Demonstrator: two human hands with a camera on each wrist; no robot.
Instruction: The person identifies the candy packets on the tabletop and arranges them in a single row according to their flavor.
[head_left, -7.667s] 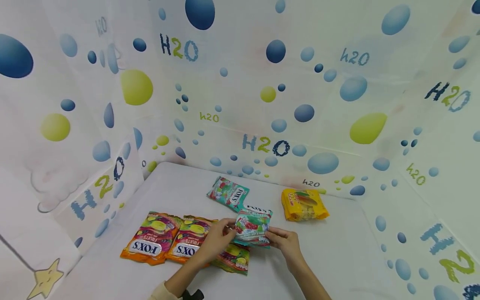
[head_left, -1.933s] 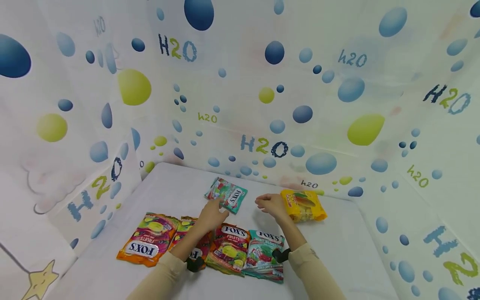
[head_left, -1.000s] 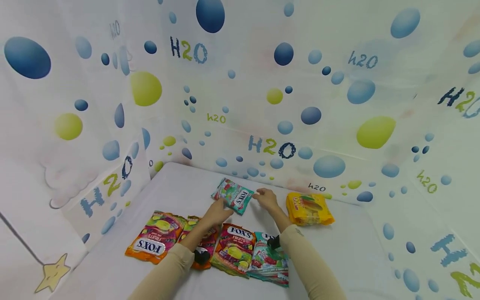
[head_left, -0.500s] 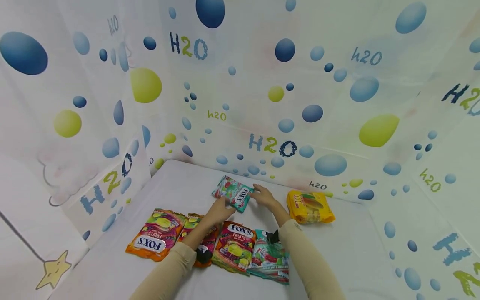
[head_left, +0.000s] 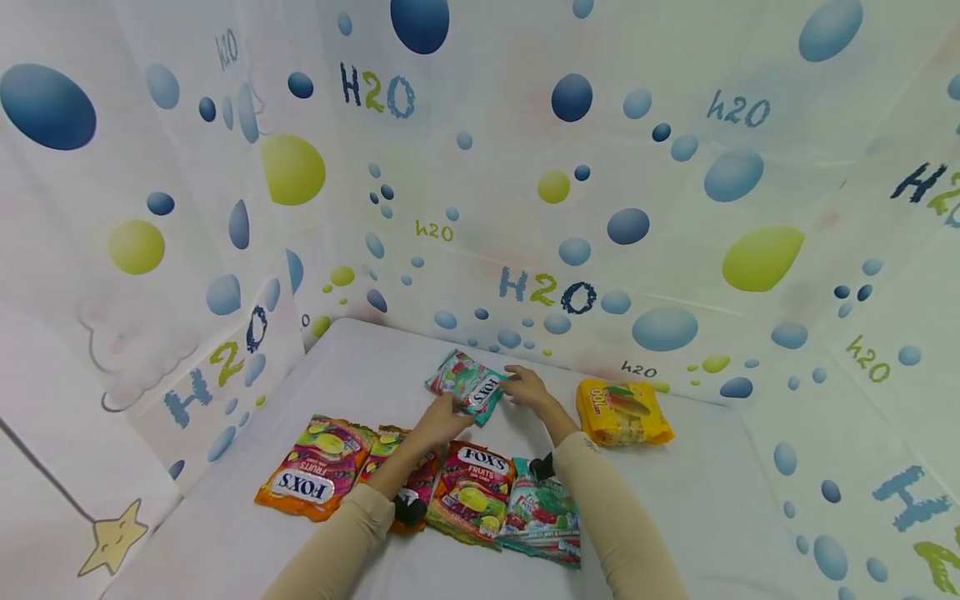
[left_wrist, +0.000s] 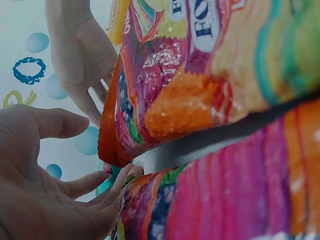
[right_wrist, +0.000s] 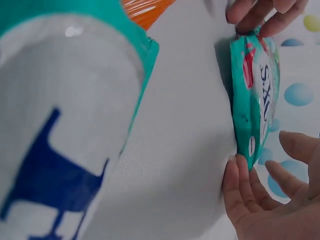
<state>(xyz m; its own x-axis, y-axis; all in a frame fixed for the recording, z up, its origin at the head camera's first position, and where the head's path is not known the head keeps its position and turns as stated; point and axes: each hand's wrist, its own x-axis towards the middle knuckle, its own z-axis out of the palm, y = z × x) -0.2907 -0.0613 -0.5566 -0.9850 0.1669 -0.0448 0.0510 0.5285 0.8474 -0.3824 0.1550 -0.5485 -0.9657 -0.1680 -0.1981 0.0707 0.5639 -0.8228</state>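
A teal FOX'S candy bag (head_left: 471, 387) lies flat near the back of the table, between both hands. My left hand (head_left: 441, 423) is at its near left side, thumb apart from the fingers, and the fingertips touch the bag's end in the right wrist view. At the opposite end is my right hand (head_left: 527, 390); its straight fingertips meet the bag's edge (right_wrist: 244, 145), while the thumb stands away from it. Below them runs a row: two orange-purple Fruits bags (head_left: 317, 467), an upright-facing Fruits bag (head_left: 474, 492) and a teal Mint Blossom bag (head_left: 543, 512).
A yellow candy bag (head_left: 622, 412) with a mango picture lies to the right of my right hand. The white table (head_left: 690, 517) meets patterned walls (head_left: 465, 192) at the back and sides. My left forearm covers part of the second Fruits bag (head_left: 384, 442).
Earlier both hands held a teal bag over the row; it now lies at the row's right end. The hands moved to the back teal bag, the right one coming leftward up to its edge.
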